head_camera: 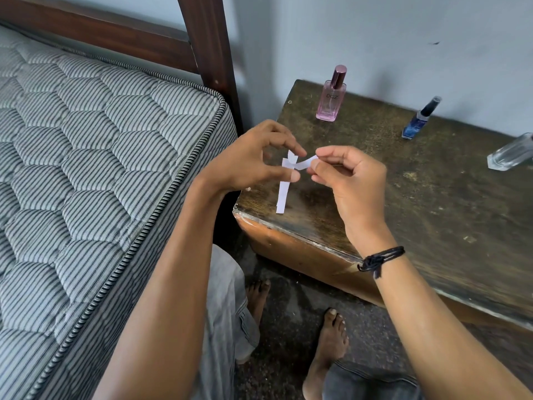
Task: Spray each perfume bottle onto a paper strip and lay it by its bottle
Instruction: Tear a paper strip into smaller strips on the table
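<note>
Three perfume bottles stand along the back of a worn wooden table (432,197): a pink bottle (331,101) with a rose cap at the left, a blue bottle (418,122) in the middle, and a clear glass bottle (512,153) cut off by the right edge. Above the table's near left corner my left hand (253,160) pinches white paper strips (284,192) that hang down towards the tabletop. My right hand (346,171) pinches the end of one strip (305,163) that bends across between the two hands.
A striped quilted mattress (86,168) on a dark wooden bed frame (207,47) fills the left side, close to the table's left edge. A pale wall stands behind the table. My bare feet are on the dark floor below.
</note>
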`<state>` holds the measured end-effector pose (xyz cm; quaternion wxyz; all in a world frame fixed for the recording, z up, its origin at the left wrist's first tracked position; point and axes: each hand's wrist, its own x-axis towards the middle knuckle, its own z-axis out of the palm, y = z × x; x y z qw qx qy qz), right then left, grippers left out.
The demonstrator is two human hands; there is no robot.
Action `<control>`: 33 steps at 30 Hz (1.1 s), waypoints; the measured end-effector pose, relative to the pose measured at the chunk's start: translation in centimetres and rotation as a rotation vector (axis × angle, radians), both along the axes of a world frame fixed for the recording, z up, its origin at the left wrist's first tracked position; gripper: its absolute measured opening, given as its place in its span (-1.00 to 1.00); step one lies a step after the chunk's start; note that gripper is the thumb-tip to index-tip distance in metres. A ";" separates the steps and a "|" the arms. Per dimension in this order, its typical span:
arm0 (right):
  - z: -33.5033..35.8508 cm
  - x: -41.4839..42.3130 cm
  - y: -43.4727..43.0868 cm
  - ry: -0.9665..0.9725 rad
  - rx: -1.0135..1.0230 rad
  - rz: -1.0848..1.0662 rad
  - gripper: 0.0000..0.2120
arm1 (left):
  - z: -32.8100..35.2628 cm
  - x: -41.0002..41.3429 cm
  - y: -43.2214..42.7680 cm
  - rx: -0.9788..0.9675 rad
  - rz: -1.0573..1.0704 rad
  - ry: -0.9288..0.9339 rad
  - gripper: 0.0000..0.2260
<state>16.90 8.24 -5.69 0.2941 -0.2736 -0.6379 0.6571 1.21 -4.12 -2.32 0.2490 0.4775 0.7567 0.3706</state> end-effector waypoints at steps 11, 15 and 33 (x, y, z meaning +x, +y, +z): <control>0.8 -0.1 0.0 0.063 0.056 0.030 -0.77 | -0.4 1.2 1.4 0.151 0.077 0.260 -0.89; 0.9 0.0 0.3 0.054 0.067 0.064 -0.81 | -0.3 1.4 1.6 0.184 0.067 0.258 -0.88; 0.5 0.1 0.2 -0.029 0.218 0.053 -0.87 | -0.6 1.1 1.3 0.181 -0.004 0.224 -0.87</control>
